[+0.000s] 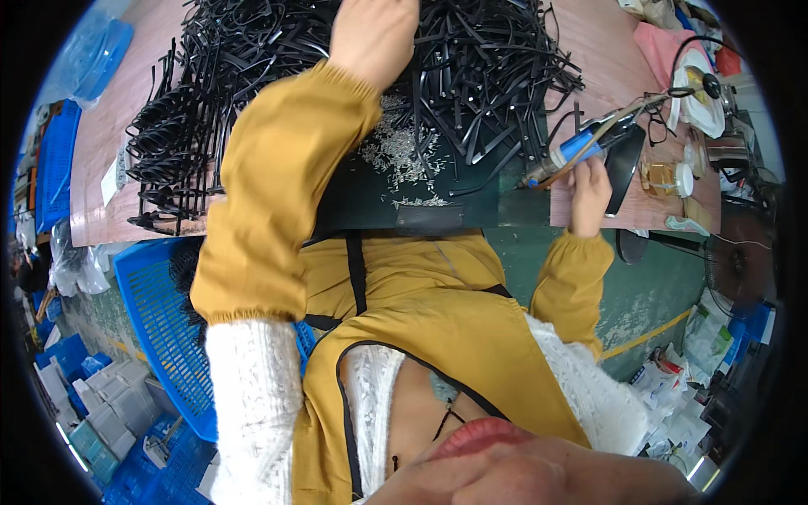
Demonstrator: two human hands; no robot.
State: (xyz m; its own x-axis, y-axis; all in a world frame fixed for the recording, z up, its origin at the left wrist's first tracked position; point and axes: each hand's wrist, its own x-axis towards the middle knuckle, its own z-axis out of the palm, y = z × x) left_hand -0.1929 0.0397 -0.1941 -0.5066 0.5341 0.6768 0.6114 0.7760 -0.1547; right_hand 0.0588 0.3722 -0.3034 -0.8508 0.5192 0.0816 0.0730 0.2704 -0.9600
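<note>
At the top of the head view my left hand (376,38) reaches over a big heap of black eyeglass temple arms (492,76). Its fingers run past the upper edge, so what they touch is hidden. On the right, my right hand (591,192) has its fingers closed round an electric screwdriver (575,150) with a blue band, its tip pointing left. Many tiny silver screws (402,156) lie scattered on the dark mat (358,202) between my hands. Black eyeglass frames (158,143) stand stacked in rows left of the heap.
Right of the screwdriver lie a dark phone-like slab (624,172), a pair of glasses (656,126) and a white-lidded jar (669,178). A blue plastic basket (156,307) stands below the table's left edge. A blue tub (105,63) sits at the far left.
</note>
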